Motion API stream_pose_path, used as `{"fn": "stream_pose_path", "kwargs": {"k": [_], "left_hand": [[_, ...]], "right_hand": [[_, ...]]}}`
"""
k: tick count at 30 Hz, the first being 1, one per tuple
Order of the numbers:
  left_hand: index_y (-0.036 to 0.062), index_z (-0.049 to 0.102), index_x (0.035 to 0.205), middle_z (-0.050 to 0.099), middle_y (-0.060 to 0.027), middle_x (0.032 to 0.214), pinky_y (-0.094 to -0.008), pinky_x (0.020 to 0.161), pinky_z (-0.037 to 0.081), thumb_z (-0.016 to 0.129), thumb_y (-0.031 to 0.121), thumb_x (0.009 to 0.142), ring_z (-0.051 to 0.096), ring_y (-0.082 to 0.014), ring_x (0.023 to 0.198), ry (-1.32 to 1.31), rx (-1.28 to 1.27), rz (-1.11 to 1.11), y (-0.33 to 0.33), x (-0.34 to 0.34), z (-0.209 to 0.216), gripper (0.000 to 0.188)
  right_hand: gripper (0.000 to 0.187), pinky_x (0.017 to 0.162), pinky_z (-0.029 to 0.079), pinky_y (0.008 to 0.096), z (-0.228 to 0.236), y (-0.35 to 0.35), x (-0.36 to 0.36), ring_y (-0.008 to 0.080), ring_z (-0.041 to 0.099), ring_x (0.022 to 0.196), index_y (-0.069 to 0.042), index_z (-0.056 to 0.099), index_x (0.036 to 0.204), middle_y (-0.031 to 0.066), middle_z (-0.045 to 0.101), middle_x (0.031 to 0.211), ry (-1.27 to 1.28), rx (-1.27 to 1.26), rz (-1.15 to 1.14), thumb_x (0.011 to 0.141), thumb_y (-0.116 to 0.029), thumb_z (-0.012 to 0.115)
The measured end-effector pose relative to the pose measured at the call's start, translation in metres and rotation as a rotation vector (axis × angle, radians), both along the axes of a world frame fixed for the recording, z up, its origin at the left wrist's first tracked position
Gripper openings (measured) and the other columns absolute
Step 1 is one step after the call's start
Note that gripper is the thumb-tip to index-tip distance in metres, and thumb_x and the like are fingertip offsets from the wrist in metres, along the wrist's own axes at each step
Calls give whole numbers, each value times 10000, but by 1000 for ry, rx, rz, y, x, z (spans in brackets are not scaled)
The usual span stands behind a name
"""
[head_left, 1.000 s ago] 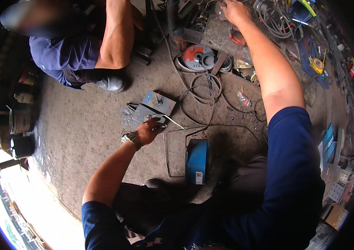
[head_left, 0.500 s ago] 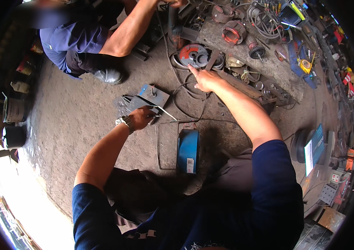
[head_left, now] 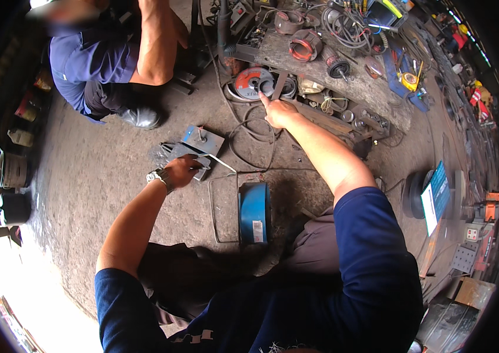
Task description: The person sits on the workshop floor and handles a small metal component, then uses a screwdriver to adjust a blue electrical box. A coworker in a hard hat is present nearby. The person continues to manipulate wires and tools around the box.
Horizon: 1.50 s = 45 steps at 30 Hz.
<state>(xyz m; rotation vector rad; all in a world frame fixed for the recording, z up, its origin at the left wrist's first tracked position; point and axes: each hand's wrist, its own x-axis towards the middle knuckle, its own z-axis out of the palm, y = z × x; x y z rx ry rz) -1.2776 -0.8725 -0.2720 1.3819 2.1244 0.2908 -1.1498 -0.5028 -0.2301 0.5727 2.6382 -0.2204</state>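
My right hand (head_left: 282, 113) reaches forward with its index finger stretched out and the other fingers curled. Its fingertip is at the lower edge of a red and grey grinding disc (head_left: 250, 83), and the hand holds nothing. Closer on the left, my left hand (head_left: 182, 172), wristwatch on the wrist, is closed over a grey metal piece (head_left: 180, 154); what its fingers grip is too small to make out. A metal plate with an upright stud (head_left: 202, 139) lies just beyond it. From near the fingers a thin pale rod (head_left: 221, 161) slants right.
A blue metal box (head_left: 254, 213) stands on the floor before me, beside a bent thin rod (head_left: 213, 217). Cables (head_left: 251, 132) coil near the discs. A board (head_left: 343, 82) bears motor parts and a tape measure (head_left: 409, 80). A co-worker in blue (head_left: 96, 59) crouches at far left.
The whole view has shifted, so most things sit slightly further left. The co-worker's forearm has swung upright. My right finger remains at the disc, and my left hand stays by the metal pieces.
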Motion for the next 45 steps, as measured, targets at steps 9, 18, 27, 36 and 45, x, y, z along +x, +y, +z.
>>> {"fn": "stream_pose_path", "kwargs": {"k": [9, 18, 27, 36, 45], "left_hand": [[159, 722, 1192, 626, -145, 1283, -410, 992, 503, 634, 279, 940, 632, -348, 1127, -43, 11, 8, 9, 9, 6, 293], [187, 725, 1200, 625, -156, 1271, -415, 1009, 489, 611, 280, 947, 613, -351, 1153, 15, -34, -38, 6, 5, 15, 293], [185, 725, 1201, 616, -149, 1311, -412, 1036, 484, 635, 252, 930, 605, -342, 1186, 22, 21, -53, 8, 9, 11, 293], [134, 721, 1189, 642, -151, 1257, -404, 1001, 497, 635, 227, 930, 626, -336, 1142, -6, -42, -33, 5, 5, 14, 288], [173, 719, 1209, 638, -153, 1262, -422, 1001, 495, 626, 274, 938, 618, -351, 1152, -16, -65, -13, 8, 8, 15, 304]], "right_hand": [[873, 947, 533, 445, 3, 4, 12, 360, 670, 1093, -181, 50, 1625, 205, 679, 1194, -15, 35, 18, 956, -252, 606], [850, 943, 536, 429, 8, -1, 8, 340, 683, 1096, -152, 28, 1627, 206, 671, 1246, -20, -3, 60, 910, -78, 477], [836, 916, 544, 462, 4, -1, 4, 377, 677, 1054, -191, 14, 1620, 211, 669, 1204, 93, 0, 47, 974, -221, 544], [756, 1133, 423, 433, 13, -11, 6, 353, 443, 1401, -250, 229, 1602, 98, 147, 1682, 252, 42, 25, 914, -20, 441], [738, 1143, 419, 434, 2, -23, -5, 332, 415, 1428, -267, 265, 1596, 40, 13, 1702, 218, 80, 83, 922, -43, 464]]}}
